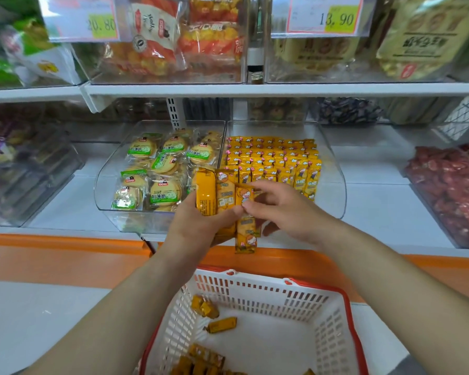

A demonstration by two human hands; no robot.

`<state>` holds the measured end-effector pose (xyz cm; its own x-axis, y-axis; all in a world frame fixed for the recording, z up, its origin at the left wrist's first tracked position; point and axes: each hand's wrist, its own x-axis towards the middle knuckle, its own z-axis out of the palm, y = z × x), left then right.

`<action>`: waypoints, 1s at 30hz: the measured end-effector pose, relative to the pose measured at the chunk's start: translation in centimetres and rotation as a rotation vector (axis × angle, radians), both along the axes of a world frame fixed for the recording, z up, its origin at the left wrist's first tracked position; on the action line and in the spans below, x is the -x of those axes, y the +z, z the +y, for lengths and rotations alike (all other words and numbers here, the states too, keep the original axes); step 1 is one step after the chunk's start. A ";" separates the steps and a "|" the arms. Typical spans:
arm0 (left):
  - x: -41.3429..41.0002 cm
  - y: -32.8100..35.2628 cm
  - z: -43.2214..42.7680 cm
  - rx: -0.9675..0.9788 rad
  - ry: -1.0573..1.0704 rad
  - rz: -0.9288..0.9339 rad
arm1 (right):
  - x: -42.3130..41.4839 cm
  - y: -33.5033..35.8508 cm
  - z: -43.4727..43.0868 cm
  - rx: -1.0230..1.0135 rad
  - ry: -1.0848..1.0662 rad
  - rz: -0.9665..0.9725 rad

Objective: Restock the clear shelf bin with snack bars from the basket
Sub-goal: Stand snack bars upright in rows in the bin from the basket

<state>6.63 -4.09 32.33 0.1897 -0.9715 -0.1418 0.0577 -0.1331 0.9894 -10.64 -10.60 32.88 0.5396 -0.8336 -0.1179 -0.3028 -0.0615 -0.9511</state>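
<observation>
My left hand [198, 228] grips a bunch of yellow snack bars [214, 193], held upright in front of the clear shelf bin [333, 185]. My right hand [284, 209] pinches one bar [245, 228] from that bunch between thumb and fingers. The bin holds several rows of the same yellow bars [274, 155], standing on end. Below, the white basket with a red rim [257, 290] holds several loose yellow bars [221, 324] on its floor.
A neighbouring clear bin [106, 185] to the left holds green-labelled round biscuit packs. A bin of red-wrapped sweets [450, 190] stands at the right. An upper shelf edge [255, 89] with price tags and bagged snacks overhangs. An orange ledge [65, 255] runs below the shelf.
</observation>
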 end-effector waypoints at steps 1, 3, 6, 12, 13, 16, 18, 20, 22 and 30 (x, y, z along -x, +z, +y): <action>0.1 -0.1 0.1 0.005 -0.002 0.002 | 0.4 0.2 -0.2 -0.014 -0.016 -0.016; 0.1 -0.2 0.2 0.011 0.004 -0.023 | 1.7 0.6 -0.8 -0.033 -0.084 -0.054; -0.1 -0.5 0.3 -0.005 -0.003 -0.053 | 4.2 0.9 -2.2 -0.036 -0.225 -0.100; 0.0 -0.8 0.3 -0.029 -0.039 -0.086 | 7.6 1.1 -5.0 0.286 -0.410 0.132; 0.1 -0.8 0.2 -0.034 -0.044 -0.082 | 8.0 1.2 -5.4 0.384 -0.440 0.224; 0.3 -0.9 0.2 -0.045 -0.061 -0.075 | 7.8 0.5 -6.6 0.517 -0.456 0.387; 0.5 -1.0 0.1 -0.047 -0.076 -0.090 | 6.6 -0.6 -7.6 0.551 -0.428 0.514; 0.6 -1.1 0.0 -0.054 -0.079 -0.103 | 5.3 -1.7 -8.5 0.572 -0.386 0.630; 0.7 -1.3 -0.2 -0.060 -0.078 -0.100 | 4.5 -2.5 -9.3 0.579 -0.388 0.700; 0.4 -1.8 -0.5 -0.055 -0.092 -0.105 | 4.0 -4.7 -11.1 0.527 -0.495 0.677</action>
